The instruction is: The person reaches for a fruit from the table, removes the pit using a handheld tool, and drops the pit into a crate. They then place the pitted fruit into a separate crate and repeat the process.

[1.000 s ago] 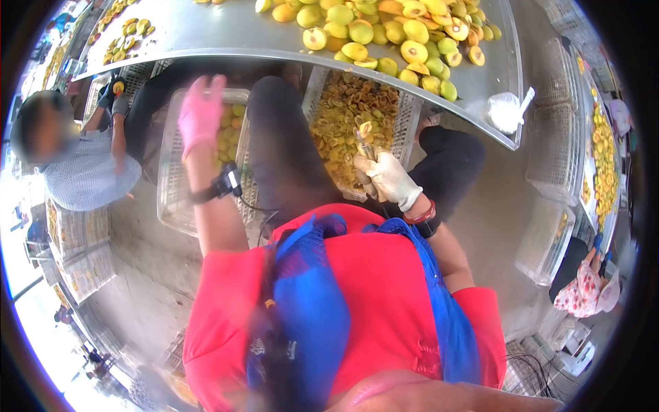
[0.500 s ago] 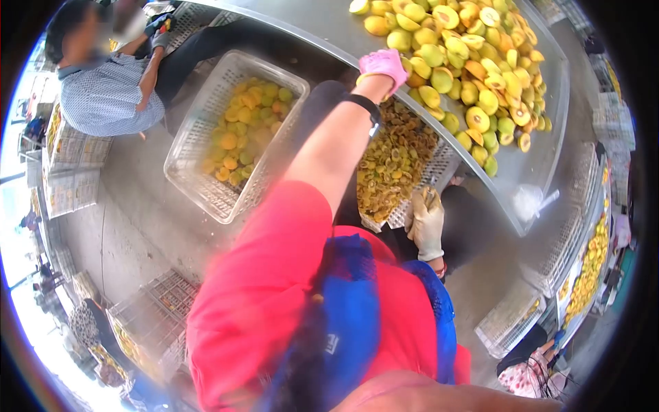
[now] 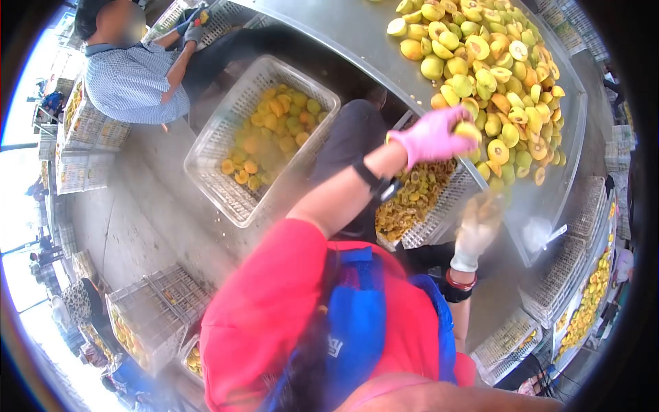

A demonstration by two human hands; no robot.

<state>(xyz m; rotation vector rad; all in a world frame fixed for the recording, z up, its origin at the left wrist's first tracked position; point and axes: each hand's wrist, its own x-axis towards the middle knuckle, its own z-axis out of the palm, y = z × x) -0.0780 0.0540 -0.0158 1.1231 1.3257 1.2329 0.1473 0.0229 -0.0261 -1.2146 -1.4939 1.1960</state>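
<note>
Head view: the left hand (image 3: 434,139) grasps a fruit (image 3: 469,132) in its fingers beside the tabletop (image 3: 329,31); blur hides whether the right hand (image 3: 478,226) grips anything. A loose grasp could drop the fruit into the crate (image 3: 449,207) below.

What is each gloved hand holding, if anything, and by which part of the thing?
The left hand holds a fruit by its sides. The right hand is blurred; its hold cannot be told.
</note>
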